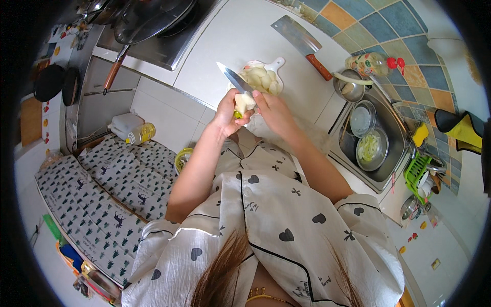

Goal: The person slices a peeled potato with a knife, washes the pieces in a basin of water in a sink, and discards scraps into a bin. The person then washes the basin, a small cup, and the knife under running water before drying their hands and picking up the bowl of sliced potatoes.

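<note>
My left hand (226, 115) grips a chunk of peeled, pale vegetable (244, 103) with a greenish end showing under the fingers. Held by my right hand (274, 113), a kitchen knife (234, 78) points away to the upper left, its blade just beyond the chunk. The knife's handle is hidden in my palm. Behind the blade, a white dish with a handle (280, 62) holds many pale vegetable slices (262, 78) at the counter's near side. Both hands are at the counter's front edge, in front of my body.
A cleaver (297, 36) with a wooden handle lies on the white counter (226, 34). At right, a steel sink (345, 147) contains bowls, one with pale green pieces (369, 147). A metal bowl (352, 91) and plastic bottle (366, 64) stand behind. A wok (149, 19) sits at left.
</note>
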Available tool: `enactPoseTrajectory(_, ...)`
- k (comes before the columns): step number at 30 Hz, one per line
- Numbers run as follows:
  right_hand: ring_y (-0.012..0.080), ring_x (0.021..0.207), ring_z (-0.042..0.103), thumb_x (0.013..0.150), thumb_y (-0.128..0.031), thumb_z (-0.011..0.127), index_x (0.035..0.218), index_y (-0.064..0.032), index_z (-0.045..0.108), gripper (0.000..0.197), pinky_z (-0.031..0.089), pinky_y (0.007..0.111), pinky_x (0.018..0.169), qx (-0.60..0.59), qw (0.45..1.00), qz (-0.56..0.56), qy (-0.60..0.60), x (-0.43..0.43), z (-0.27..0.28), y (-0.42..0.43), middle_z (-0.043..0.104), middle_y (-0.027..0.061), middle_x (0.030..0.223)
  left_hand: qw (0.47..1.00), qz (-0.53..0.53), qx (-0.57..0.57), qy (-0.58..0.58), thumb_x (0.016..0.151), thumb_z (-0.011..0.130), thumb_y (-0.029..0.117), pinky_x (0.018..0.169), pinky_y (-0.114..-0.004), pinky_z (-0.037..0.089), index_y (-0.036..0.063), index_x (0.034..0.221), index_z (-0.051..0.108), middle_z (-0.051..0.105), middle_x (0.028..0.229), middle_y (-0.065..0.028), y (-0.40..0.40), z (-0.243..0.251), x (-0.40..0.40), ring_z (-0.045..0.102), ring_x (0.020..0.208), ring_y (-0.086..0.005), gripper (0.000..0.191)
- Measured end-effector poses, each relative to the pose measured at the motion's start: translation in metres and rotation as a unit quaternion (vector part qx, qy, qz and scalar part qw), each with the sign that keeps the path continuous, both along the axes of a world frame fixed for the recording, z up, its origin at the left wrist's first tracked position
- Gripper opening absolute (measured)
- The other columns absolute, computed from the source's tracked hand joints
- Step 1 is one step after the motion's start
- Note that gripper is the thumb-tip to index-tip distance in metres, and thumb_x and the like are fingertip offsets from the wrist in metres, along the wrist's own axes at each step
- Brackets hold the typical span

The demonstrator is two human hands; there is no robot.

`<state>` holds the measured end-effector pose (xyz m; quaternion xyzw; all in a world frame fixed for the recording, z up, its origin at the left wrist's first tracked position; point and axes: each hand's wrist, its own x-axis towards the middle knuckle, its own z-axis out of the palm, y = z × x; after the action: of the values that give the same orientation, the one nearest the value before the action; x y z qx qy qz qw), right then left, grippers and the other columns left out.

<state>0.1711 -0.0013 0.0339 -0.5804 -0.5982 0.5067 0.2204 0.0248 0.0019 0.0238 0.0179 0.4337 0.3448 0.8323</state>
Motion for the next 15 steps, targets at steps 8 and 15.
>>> enactPoseTrajectory(8, 0.0341, 0.074, 0.056, 0.087, -0.044, 0.04, 0.081, 0.0029, 0.057, 0.051, 0.043, 0.038, 0.067, -0.101, 0.995, 0.016, 0.016, 0.003, 0.004, 0.003, 0.058, 0.0203, 0.073, 1.0, -0.014, -0.016, 0.015, 0.087, 0.03, 0.029, 0.03, -0.019, 0.025, 0.0029, 0.083, 0.047, 0.049, 0.065, -0.009, 0.005, -0.005, 0.002, 0.041, 0.045, -0.0131, 0.031)
enactPoseTrajectory(15, 0.0363, 0.071, 0.057, 0.084, -0.049, 0.043, 0.083, -0.0014, 0.056, 0.05, 0.044, 0.041, 0.065, -0.027, 0.995, -0.01, -0.1, -0.001, 0.0, 0.004, 0.059, 0.0188, 0.072, 0.994, 0.032, -0.056, 0.092, 0.088, 0.033, 0.031, 0.031, -0.019, 0.025, 0.0045, 0.084, 0.047, 0.049, 0.066, -0.0068, 0.009, -0.015, 0.006, 0.042, 0.046, -0.0131, 0.03)
